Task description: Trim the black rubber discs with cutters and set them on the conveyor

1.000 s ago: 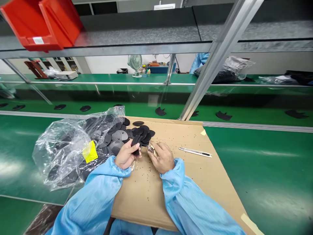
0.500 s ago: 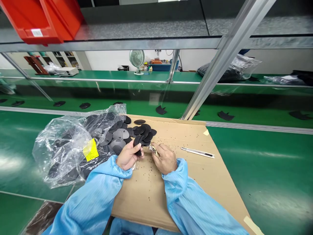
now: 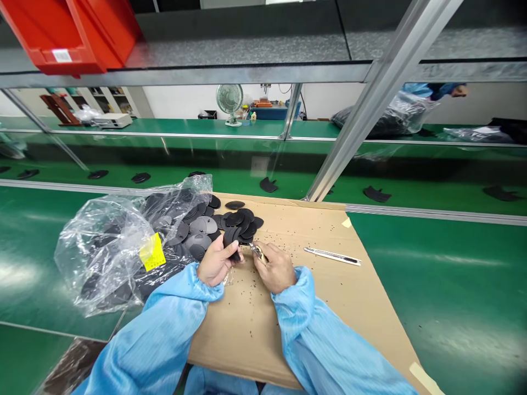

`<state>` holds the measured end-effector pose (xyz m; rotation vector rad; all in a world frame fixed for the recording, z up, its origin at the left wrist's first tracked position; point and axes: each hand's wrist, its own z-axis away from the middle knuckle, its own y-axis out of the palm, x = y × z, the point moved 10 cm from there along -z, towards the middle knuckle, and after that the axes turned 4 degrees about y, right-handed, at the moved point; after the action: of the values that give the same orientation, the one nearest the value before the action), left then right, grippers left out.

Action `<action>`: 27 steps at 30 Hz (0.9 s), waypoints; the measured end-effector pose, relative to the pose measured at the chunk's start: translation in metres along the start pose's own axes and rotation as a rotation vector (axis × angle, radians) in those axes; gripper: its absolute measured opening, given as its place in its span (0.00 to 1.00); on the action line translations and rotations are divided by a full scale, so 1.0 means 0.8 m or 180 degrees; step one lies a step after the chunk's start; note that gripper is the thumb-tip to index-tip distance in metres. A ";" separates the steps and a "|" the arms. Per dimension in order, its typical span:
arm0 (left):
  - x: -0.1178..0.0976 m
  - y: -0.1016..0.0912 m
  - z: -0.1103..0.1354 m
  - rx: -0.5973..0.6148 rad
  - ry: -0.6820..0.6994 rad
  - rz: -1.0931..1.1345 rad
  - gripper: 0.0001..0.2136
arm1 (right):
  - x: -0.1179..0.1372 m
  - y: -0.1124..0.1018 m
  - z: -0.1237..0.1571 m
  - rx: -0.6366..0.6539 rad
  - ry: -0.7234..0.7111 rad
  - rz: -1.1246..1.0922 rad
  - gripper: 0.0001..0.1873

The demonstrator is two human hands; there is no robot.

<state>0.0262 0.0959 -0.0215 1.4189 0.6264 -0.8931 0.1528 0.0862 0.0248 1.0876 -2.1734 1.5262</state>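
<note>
My left hand (image 3: 216, 262) is closed on a dark, curved plastic piece (image 3: 231, 237), thumb on top; whether it is one or a few stacked cannot be told. Small cutting pliers (image 3: 258, 252) are gripped in my right hand (image 3: 276, 267), their metal jaws pointing left, close to the piece's right side. Just behind the hands lies a pile of black oval plastic pieces (image 3: 246, 219). More such pieces fill a clear plastic bag (image 3: 111, 236) with a yellow label (image 3: 152, 252) on the left. Tiny dark scraps are scattered over the cardboard sheet (image 3: 325, 318) under my hands.
A utility knife (image 3: 332, 256) lies on the cardboard, right of my hands. Behind, dark pieces (image 3: 268, 185) sit spaced along a green belt (image 3: 230, 164). A slanted metal post (image 3: 370, 109) rises at the right; a red bin (image 3: 78, 38) hangs upper left. Another person's arm (image 3: 448, 89) shows at back right.
The pieces on the green belt have shifted slightly left. Another person's blue sleeve and hand have come into view at the back right. The pliers' jaws have moved slightly; my hands stay nearly in place.
</note>
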 end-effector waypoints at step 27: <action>0.016 -0.005 -0.002 -0.0033 -0.0596 0.0573 0.13 | 0.024 0.027 0.012 0.0602 -0.0261 0.0500 0.19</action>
<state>0.0300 0.0960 -0.0347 1.3408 0.3561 -0.8656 0.1264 0.0733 0.0175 1.0744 -2.2527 1.8177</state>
